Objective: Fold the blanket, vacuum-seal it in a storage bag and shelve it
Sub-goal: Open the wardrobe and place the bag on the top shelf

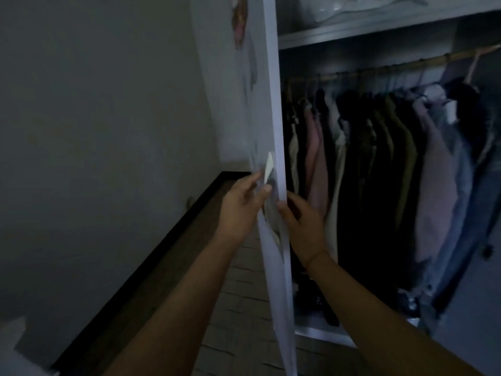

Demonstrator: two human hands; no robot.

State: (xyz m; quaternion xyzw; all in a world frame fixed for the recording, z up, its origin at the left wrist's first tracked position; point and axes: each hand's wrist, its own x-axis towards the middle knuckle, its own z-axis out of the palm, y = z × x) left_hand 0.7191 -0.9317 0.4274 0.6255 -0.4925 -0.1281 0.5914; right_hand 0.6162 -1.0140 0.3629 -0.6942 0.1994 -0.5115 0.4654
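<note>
The room is dim: a plain grey-white wall [103,109] fills the left side, meeting a dark brown plank floor [168,267] along a black skirting strip [151,256], and a patch of paler brick-patterned floor [244,289] lies nearer the wardrobe. Something pale and blurred sits at the bottom left corner; what it is cannot be told. Next comes the tall white wardrobe door [271,104], seen almost edge-on, its long axis running upright from the top of the view to the bottom, with faded pinkish pictures on its outer face and a small pale tab [269,166] standing out near its edge. The left hand [241,204] lies on the outer face of the door just below that tab, fingers loosely curled, and whether it pinches anything cannot be told. The right hand [303,221] is wrapped round the door's free edge from the inner side, thumb on the edge. To the right, the open wardrobe shows a row of hanging clothes [379,164] in black, pink, olive, cream and blue on a brownish rail [393,66]. Above the rail, on the white top shelf [379,28], lies a clear plastic storage bag with pale bedding inside [360,9], its long axis running along the shelf, cut off by the upper edge.
</note>
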